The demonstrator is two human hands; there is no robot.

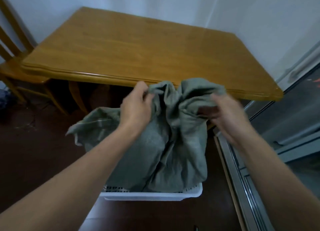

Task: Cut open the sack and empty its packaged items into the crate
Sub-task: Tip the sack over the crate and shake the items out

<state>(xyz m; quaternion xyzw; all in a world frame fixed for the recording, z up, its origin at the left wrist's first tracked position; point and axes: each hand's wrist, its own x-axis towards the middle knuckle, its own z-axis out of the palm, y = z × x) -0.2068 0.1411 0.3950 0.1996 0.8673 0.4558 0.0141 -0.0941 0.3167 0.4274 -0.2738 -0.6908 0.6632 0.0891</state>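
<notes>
A grey-green woven sack (174, 144) hangs limp and crumpled over a white perforated plastic crate (152, 195) on the floor, covering nearly all of it. My left hand (136, 107) grips the sack's upper edge on the left. My right hand (226, 112), blurred by motion, holds the bunched fabric at the upper right. One flap of the sack spills out to the left of the crate. No packaged items are visible; the sack hides the crate's inside.
A wooden table (138, 47) stands just beyond the crate, its front edge right behind the sack. A wooden chair (15, 57) is at the left. A metal-framed glass sliding door (277, 135) runs along the right. The floor (34, 152) is dark.
</notes>
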